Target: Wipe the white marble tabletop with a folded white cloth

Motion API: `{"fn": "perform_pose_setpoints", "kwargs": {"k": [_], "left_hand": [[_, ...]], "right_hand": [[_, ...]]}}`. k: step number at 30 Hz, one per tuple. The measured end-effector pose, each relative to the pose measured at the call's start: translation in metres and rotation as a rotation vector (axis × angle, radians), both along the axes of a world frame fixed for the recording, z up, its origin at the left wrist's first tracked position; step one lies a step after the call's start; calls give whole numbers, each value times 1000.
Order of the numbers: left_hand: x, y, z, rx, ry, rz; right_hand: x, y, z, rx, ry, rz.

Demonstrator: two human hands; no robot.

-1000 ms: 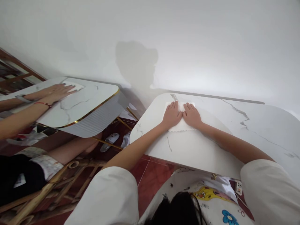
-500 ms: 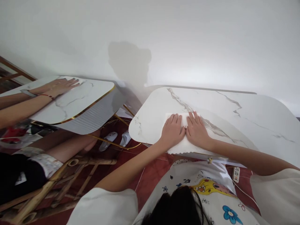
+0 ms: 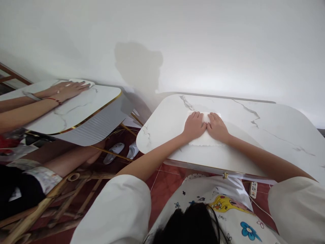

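Observation:
A white cloth [image 3: 204, 139] lies flat on the white marble-patterned tabletop [image 3: 274, 118]. My left hand [image 3: 195, 126] presses on its left part, palm down with the fingers stretched out. On the right part rests my right hand [image 3: 217, 128], also flat, and the two thumbs meet in the middle. Both hands cover much of the cloth; its scalloped near edge shows below them. A small gold knob [image 3: 225, 175] is on the table's front.
At the left, another person's hands [image 3: 73, 88] lie on a white cloth on a second marble-patterned table [image 3: 76, 113] with gold trim. A bamboo chair [image 3: 73, 189], white slippers [image 3: 114, 152] and a power strip [image 3: 253, 189] are below. A pale wall [image 3: 203, 47] stands behind.
Both my hands and the cloth have slid forward, away from the table's front edge and slightly right. The other person's hands have moved slightly right on their table.

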State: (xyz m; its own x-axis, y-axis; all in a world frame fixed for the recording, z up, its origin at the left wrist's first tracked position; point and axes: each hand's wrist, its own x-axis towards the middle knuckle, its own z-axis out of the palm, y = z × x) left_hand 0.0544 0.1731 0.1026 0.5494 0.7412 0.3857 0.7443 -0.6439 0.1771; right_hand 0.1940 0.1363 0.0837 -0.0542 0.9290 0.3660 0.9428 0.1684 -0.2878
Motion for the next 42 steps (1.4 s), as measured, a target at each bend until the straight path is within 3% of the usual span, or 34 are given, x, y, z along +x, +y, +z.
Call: {"fn": "perform_pose_setpoints", "kwargs": {"k": [11,19,30,42], "left_hand": [[45,113,-7,46,-90,24],[71,160,-5,18,-73,31],[92,164,-3,11,-45,60],[122,124,-8,-24,-58,2]], "right_hand": [[42,117,4,13,-28,-1],[66,171,-4,33,18,-22],[85,177,-3,0,9,-42],[115,126,-7,41,-10,-56]]}}
